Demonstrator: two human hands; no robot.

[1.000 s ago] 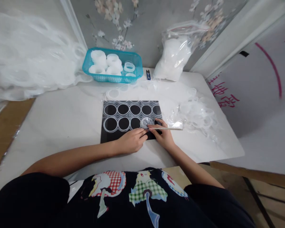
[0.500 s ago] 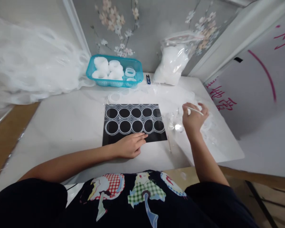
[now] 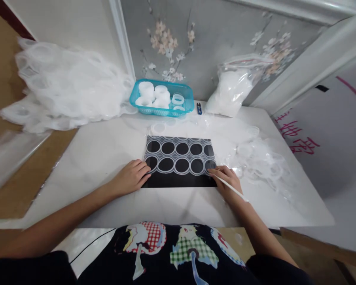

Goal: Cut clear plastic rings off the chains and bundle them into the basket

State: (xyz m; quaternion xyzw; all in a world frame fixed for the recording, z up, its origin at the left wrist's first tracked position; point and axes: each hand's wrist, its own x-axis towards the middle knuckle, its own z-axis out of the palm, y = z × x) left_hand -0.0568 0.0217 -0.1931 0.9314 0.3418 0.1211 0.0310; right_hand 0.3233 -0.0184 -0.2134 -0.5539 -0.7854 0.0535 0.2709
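A black board (image 3: pixel 178 181) lies flat on the table in front of me. On its upper part rests a translucent sheet of rings (image 3: pixel 174 163), joined in rows, with black showing through the round openings. My left hand (image 3: pixel 132 177) is at the board's left edge, thumb and forefinger pinched on the lower left ring. At the opposite edge, my right hand (image 3: pixel 226 184) has its fingertips on the lower right ring. It also holds a thin white stick (image 3: pixel 231 187), which slants back across the hand toward the wrist.
Loose clear rings and scraps (image 3: pixel 258 158) lie to the right. Behind the board stand a blue basket (image 3: pixel 163 112) of white ring stacks, small snips (image 3: pixel 199 108) and a filled zip bag (image 3: pixel 230 93). A large heap of ring sheets (image 3: pixel 74 87) occupies the back left.
My right hand took a clear disc piece off the board to the scrap pile on the right, then came back without it, stick still held. My left hand moved left to the board's edge.
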